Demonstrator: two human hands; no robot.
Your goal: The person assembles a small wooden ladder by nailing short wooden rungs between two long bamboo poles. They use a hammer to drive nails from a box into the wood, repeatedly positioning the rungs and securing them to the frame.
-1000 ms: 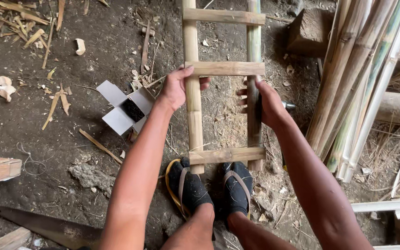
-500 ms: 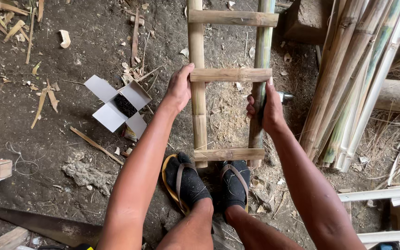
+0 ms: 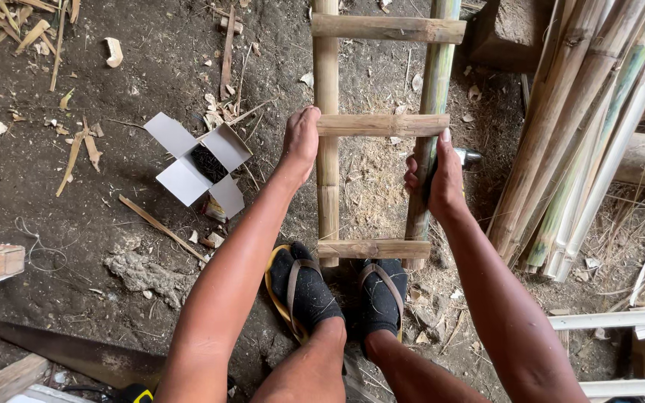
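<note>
A rough bamboo ladder (image 3: 328, 186) is lying on the dirt floor (image 3: 76, 194), running from 6 toward 12 o'clock, with round rails and flat split rungs. The left hand (image 3: 300, 142) is curling its fingers around the left rail at the middle rung (image 3: 382, 125). The right hand (image 3: 442, 179) is wrapping shut on the right rail, a metal-tipped tool (image 3: 468, 157) under it. At 9 o'clock an open white cardboard box (image 3: 197, 166) is sitting. Both hands are staying where they were half a second ago.
</note>
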